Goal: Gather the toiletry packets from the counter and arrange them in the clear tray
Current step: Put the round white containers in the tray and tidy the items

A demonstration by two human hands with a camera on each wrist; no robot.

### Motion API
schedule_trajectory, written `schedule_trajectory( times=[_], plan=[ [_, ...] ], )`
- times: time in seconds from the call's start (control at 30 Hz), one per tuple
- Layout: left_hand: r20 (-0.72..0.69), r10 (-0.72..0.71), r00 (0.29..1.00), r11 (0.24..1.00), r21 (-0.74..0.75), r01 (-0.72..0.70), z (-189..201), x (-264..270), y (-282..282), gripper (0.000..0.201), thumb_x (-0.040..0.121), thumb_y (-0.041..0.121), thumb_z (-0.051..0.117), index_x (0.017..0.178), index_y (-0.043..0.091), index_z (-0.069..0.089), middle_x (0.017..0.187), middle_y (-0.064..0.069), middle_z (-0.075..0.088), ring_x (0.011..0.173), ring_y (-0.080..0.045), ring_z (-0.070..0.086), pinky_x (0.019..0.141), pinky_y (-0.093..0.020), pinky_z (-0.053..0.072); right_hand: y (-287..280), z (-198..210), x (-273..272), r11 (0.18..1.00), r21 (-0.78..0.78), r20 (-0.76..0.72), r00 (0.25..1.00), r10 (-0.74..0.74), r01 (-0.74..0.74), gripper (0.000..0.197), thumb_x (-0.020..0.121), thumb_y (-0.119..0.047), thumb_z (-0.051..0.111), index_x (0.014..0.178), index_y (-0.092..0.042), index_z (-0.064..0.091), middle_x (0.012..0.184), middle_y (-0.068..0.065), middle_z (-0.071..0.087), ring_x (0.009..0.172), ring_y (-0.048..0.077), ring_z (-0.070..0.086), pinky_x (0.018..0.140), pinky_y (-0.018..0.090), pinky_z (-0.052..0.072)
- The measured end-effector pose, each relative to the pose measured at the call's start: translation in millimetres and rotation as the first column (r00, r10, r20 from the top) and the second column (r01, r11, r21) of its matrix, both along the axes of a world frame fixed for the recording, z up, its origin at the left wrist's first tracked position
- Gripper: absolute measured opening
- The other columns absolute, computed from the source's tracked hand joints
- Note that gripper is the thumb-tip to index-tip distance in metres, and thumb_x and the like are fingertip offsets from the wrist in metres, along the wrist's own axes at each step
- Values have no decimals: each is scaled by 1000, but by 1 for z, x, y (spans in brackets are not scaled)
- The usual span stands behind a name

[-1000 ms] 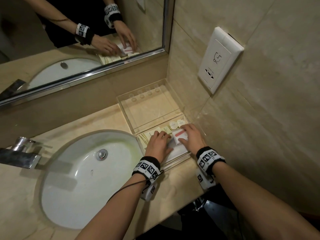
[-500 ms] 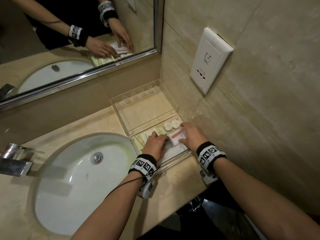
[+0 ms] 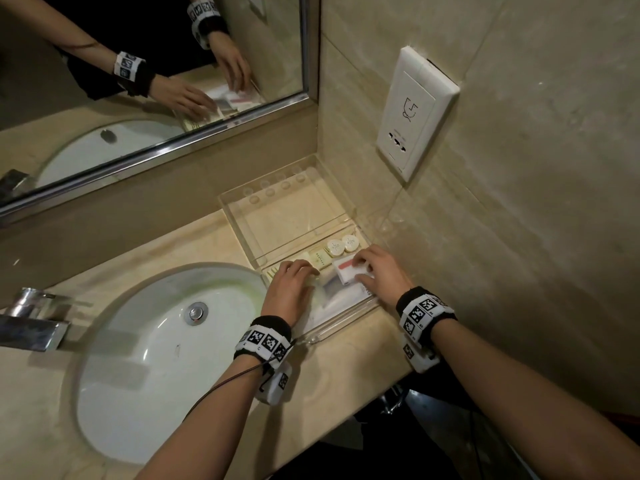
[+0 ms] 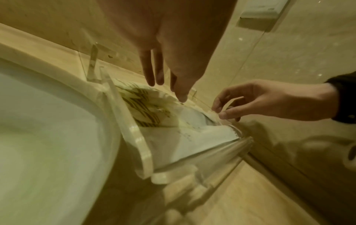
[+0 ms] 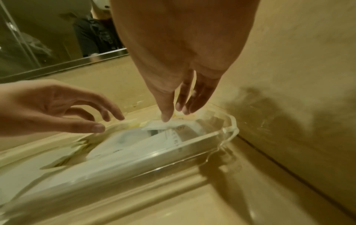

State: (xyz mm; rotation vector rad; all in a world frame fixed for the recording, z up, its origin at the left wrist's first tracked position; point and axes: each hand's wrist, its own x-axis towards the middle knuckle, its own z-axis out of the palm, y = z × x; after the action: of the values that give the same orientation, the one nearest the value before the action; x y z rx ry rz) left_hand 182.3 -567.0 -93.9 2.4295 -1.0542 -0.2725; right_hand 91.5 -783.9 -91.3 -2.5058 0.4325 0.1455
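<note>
Sink (image 3: 145, 358) at left, tray (image 3: 341, 323) wedged in the table's (image 3: 346, 368) corner by the wall. Left hand (image 3: 289, 292) lies over the striped packets (image 3: 268, 271) in the tray, fingers loosely bent, holding nothing that I can see. Right hand (image 3: 381, 275) has thumb and fingertips on the white packet (image 3: 348, 273) with the red stripe, lying atop the others; a firm pinch I cannot confirm. Packets look light, flat, slick-wrapped and likely to slide; best taken by the edges.

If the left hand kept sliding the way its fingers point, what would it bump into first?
Probably the small cream packet just beyond the left hand, inside the clear tray; depth is hard to judge.
</note>
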Motion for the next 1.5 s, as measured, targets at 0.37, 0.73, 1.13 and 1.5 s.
schedule_trajectory(
  times=[0.37, 0.73, 1.13, 1.5],
  plan=[
    [-235, 110, 966, 993, 61, -99, -7, -42, 26, 19, 83, 14, 69, 100, 8, 67, 104, -6, 59, 89, -22, 60, 77, -19, 41, 6, -2, -22, 1000, 8, -87, 996, -27, 28, 20, 79, -15, 78, 96, -18, 68, 100, -5, 58, 86, 11, 57, 82, 27, 50],
    [-187, 161, 969, 984, -39, -171, -2, -36, 29, 22, 82, 20, 71, 101, 12, 65, 103, -4, 58, 99, -21, 53, 81, -33, 50, 12, 20, 17, 994, 50, 48, 994, -95, 92, 16, 86, -22, 71, 100, -17, 65, 100, -5, 62, 76, -1, 59, 74, 21, 53],
    [-177, 240, 955, 969, -20, -247, -5, -28, 32, 16, 87, 20, 64, 99, 11, 66, 102, -4, 59, 100, -22, 52, 81, -35, 49, 28, -11, 66, 961, 48, 10, 962, -274, 273, 27, 80, -19, 77, 99, -15, 58, 112, 3, 56, 85, 21, 63, 80, 40, 56],
    [-49, 100, 994, 992, 84, -96, -4, -29, 42, 27, 91, 18, 60, 114, 28, 69, 117, 11, 64, 96, -17, 47, 75, -21, 39, 36, -1, 49, 983, 54, 105, 978, -181, 176, 24, 80, -26, 77, 94, -20, 59, 102, -3, 57, 81, 14, 59, 72, 33, 53]
  ],
)
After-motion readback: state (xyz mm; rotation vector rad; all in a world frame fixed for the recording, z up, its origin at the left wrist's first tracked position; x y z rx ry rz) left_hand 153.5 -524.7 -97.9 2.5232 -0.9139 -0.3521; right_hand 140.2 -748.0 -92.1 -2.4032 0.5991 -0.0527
